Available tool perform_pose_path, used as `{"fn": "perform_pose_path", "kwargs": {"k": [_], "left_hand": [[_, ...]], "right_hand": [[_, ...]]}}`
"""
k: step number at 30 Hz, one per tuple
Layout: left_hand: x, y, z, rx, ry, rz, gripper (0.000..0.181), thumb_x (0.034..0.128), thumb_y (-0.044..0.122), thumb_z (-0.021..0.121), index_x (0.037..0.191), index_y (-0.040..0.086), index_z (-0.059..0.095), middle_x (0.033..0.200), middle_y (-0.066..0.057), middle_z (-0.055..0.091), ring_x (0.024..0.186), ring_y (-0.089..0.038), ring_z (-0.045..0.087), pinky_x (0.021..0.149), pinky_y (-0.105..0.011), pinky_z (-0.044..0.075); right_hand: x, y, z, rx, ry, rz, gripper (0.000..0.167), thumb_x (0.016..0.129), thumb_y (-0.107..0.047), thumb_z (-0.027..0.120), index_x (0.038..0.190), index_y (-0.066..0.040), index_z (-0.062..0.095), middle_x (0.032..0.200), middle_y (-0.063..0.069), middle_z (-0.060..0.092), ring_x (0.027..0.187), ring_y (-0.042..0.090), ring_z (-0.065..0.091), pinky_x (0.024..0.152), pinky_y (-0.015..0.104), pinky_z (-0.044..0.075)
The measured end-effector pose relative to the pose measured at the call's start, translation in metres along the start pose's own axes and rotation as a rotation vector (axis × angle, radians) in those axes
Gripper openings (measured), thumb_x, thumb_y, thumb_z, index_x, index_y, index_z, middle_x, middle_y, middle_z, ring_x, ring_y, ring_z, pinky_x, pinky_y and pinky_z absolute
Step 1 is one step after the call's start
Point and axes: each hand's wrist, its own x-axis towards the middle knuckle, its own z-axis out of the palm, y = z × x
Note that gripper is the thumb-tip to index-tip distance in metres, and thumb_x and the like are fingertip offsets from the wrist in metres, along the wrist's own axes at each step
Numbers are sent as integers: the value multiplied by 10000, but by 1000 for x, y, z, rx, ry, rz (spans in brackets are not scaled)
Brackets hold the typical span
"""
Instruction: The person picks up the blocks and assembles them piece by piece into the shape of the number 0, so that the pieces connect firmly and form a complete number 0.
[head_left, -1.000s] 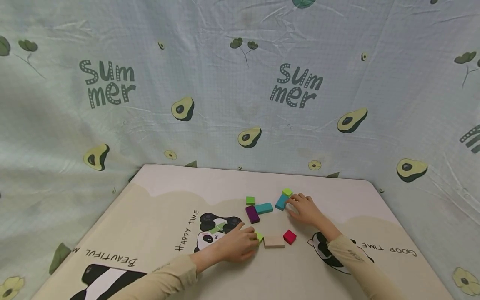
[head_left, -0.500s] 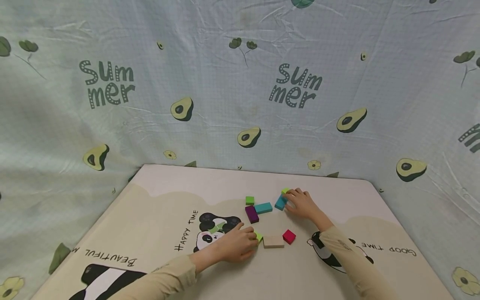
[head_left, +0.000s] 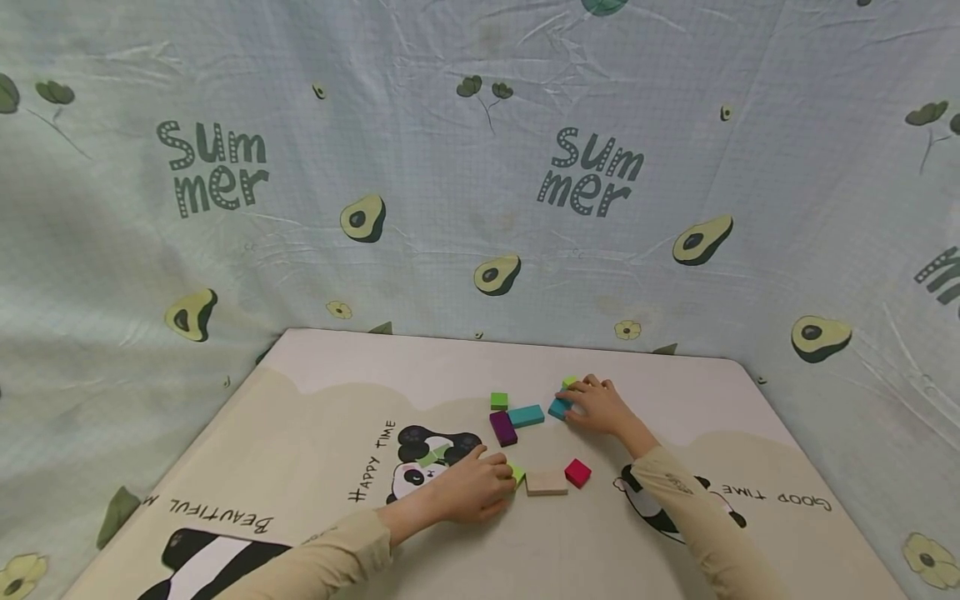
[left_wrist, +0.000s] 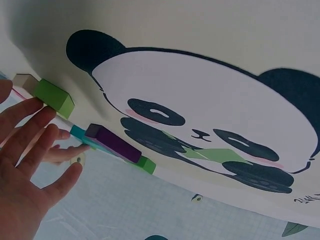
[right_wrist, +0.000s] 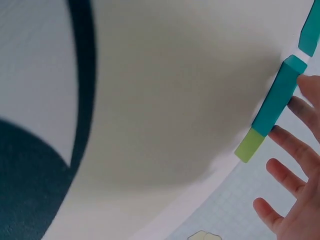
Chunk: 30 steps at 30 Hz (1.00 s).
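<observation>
The table [head_left: 600, 542], cut off below, lies under the left hand [head_left: 472, 490] and right hand [head_left: 600, 407], both loosely spread; the right's fingers touch a blue block [right_wrist: 277, 97] lying there, partly covering it, the left's a green block [left_wrist: 54, 98] mostly hidden from the head view

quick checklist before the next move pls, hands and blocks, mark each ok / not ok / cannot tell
1. Right hand at the right teal block: ok, fingertips at its side.
2. That block pinched firmly: cannot tell from these angles.
3. Lime block against its end: ok, no gap shows.
4. Left teal block joined to it: not ok, a gap lies between them.
5. Left hand at the green block: ok, fingertips touch it.
6. Red cube squared to the wood block: not ok, the cube sits turned.
</observation>
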Motion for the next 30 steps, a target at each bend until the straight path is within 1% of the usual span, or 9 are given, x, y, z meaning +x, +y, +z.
{"fn": "perform_pose_path", "kwargs": {"k": [5,9,14,21,26,30], "left_hand": [[0,0,0,-5,-12,-5,211,856,305,544,1021,206,631,993,74,618,963,-90,514,888,-431,443],[0,0,-2,-17,-25,-9,213,861,302,538,1026,200,626,997,69,613,966,-94,512,893,-435,440],[0,0,-1,-16,-9,-8,213,858,305,544,1023,201,631,989,69,616,961,-95,521,886,-430,446],[0,0,1,1,15,-2,195,850,308,556,1000,210,632,973,79,615,948,-88,524,876,-410,449],[0,1,3,3,12,-4,191,850,311,554,994,213,631,975,81,615,948,-86,524,875,-407,448],[0,1,2,2,9,-10,198,852,312,552,1003,212,630,980,79,614,952,-86,523,880,-408,445]], "right_hand": [[1,-1,0,37,-21,23,387,823,-400,584,1158,-205,592,1169,40,577,1034,254,446,788,453,355],[0,-2,-2,59,-21,38,374,814,-388,600,1135,-197,604,1162,48,583,1034,258,445,785,458,354],[-2,-3,-3,70,-34,45,366,809,-380,608,1131,-207,608,1168,42,588,1042,258,447,793,469,353],[-8,-1,-3,84,-50,19,362,803,-356,623,1133,-206,610,1165,54,591,996,246,447,766,467,359],[-12,-1,-4,101,-26,-26,360,791,-337,643,1120,-193,611,1152,42,593,958,222,448,733,433,361],[-16,-2,-6,112,-21,-28,368,788,-333,647,1120,-183,595,1169,36,582,959,215,449,744,425,361]]}}
